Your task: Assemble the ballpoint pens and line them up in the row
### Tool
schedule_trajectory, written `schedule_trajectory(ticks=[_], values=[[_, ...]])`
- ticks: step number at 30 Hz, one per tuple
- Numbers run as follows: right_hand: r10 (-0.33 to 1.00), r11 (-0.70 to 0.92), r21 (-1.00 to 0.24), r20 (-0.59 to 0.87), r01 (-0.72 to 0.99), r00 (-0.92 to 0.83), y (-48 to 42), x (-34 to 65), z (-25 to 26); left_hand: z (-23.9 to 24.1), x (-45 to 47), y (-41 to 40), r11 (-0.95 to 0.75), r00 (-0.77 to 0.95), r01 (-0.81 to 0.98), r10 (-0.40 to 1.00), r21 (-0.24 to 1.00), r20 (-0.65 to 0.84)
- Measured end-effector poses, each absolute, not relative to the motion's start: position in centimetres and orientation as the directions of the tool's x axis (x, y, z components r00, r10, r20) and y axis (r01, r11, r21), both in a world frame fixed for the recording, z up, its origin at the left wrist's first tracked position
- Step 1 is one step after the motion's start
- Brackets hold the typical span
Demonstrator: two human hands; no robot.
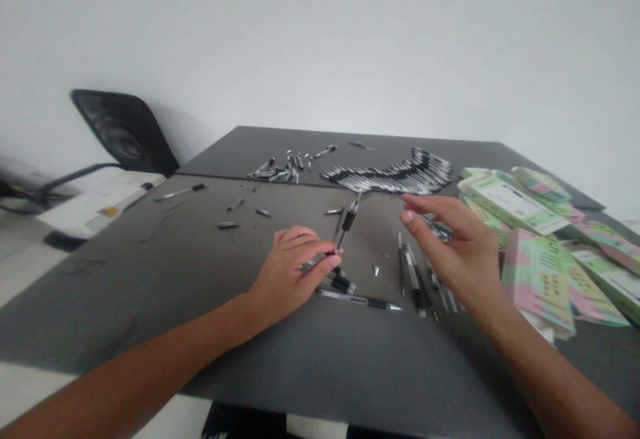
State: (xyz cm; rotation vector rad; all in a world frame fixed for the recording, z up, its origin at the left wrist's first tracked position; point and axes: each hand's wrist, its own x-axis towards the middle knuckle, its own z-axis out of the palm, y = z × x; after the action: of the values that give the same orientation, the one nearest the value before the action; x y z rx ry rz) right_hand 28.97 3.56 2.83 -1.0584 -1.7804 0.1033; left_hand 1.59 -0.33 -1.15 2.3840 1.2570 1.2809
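My left hand (296,262) pinches a clear pen (349,221) with a black grip between thumb and fingers. The pen leans upward, and a thin pale point shows at its top end. To the right, my right hand (457,246) is raised above the table, thumb and index tips close together. Anything between them is too small to make out. Under my left hand lie several pens (340,282), partly hidden by it, and one more pen (360,300) lies in front. Loose pen parts (414,279) lie below my right hand, near a small silver cone tip (376,270).
A long row of pens (395,176) lies toward the back of the dark table (150,279). Left of it is a heap of pen parts (283,171). Green and pink boxes (540,279) pile up at the right. A black chair (125,129) stands at the left.
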Motion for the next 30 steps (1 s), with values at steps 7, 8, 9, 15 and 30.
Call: schedule_trajectory(ticks=[7, 8, 9, 15, 30], values=[[0.637, 0.725, -0.253, 0.599, 0.641, -0.485, 7.5, 27.5, 3.7, -0.6, 1.0, 0.9, -0.558, 0.091, 0.613, 0.754, 0.56, 0.651], [0.64, 0.739, -0.227, 0.529, 0.634, -0.557, 8.4, 26.7, 3.8, -0.5, 0.8, 1.1, -0.558, 0.066, 0.609, 0.743, 0.563, 0.666], [0.642, 0.749, -0.197, 0.451, 0.633, -0.62, 9.4, 25.9, 3.9, -0.4, 0.7, 1.2, -0.561, 0.043, 0.606, 0.732, 0.565, 0.68], [0.697, 0.713, 0.048, 0.066, 0.7, -0.714, 14.0, 21.6, 3.4, -0.4, 0.2, 1.5, -0.555, 0.009, 0.607, 0.72, 0.569, 0.693], [0.737, 0.676, 0.048, -0.005, 0.736, -0.676, 15.9, 18.4, 3.6, -0.1, 0.5, 1.1, -0.593, 0.038, 0.535, 0.729, 0.602, 0.683]])
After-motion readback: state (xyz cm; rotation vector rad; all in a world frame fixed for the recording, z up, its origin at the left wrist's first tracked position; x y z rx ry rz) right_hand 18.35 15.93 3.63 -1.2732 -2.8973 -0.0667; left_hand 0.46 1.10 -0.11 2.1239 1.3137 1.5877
